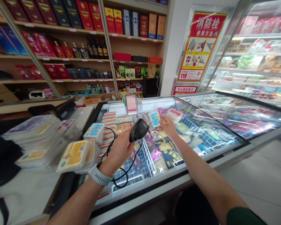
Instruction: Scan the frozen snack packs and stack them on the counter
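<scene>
My left hand (pixel 119 151), with a pale watch strap on its wrist, is closed around a black barcode scanner (pixel 140 129). The scanner's black cable (pixel 127 178) loops below the hand over the freezer. Farther right, my right hand (pixel 169 126) grips the right edge of a clear plastic box with a blue label (pixel 154 119). Its label faces up toward the scanner head, which is a short way to the left. A similar blue-labelled box (pixel 94 130) and yellow-labelled boxes (pixel 73 153) sit left of my left hand, by the freezer's edge.
Beneath both hands is a chest freezer (pixel 189 181) with frozen packs and wire baskets (pixel 150 156). More stacked plastic boxes (pixel 32 128) are on the counter at left. Behind stand shelves of boxed bottles (pixel 93 17); at right is a glass-fronted display fridge (pixel 259 56).
</scene>
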The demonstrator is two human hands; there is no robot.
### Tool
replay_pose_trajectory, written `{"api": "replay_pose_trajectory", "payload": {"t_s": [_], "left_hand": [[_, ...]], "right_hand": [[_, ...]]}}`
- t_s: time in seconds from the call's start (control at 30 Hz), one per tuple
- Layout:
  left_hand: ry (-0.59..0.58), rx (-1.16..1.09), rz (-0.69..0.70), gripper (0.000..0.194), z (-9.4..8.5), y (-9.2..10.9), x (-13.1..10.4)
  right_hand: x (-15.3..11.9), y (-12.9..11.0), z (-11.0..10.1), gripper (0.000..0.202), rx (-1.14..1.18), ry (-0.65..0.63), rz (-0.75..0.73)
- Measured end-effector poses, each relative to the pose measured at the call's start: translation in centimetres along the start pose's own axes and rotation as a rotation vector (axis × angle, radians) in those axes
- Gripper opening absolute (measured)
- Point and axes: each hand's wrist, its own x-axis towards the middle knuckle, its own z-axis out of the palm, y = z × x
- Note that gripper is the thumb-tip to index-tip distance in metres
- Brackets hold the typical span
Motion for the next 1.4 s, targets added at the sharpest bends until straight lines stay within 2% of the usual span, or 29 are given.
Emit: {"api": "replay_pose_trajectory", "payload": {"t_s": [0.07,0.2,0.43,0.63,0.87,1.4], "left_hand": [[0.0,-0.002,-0.005,0.057,-0.1,0.0,0.0],[-0.003,0.007,-0.017,0.057,0.0,0.0,0.0],[0.012,0.019,0.003,0.057,0.5,-0.1,-0.2],[-0.008,0.02,-0.002,0.053,0.2,0.6,-0.1],[-0.023,0.01,0.004,0.052,0.0,0.8,0.0],[-0.013,0.028,0.044,0.056,0.2,0.4,-0.1]], "right_hand": [[0.3,0.5,0.0,0.047,-0.013,0.041,0.001],[0.8,1.1,0.0,0.049,0.029,0.096,-0.004],[0.9,0.8,0.0,0.046,0.116,0.062,-0.011],[0.8,0.5,-0.1,0.052,0.141,0.071,0.0],[0.6,0.5,0.1,0.055,0.139,0.075,-0.055],[0.3,0.1,0.3,0.052,0.224,0.1,-0.001]]}}
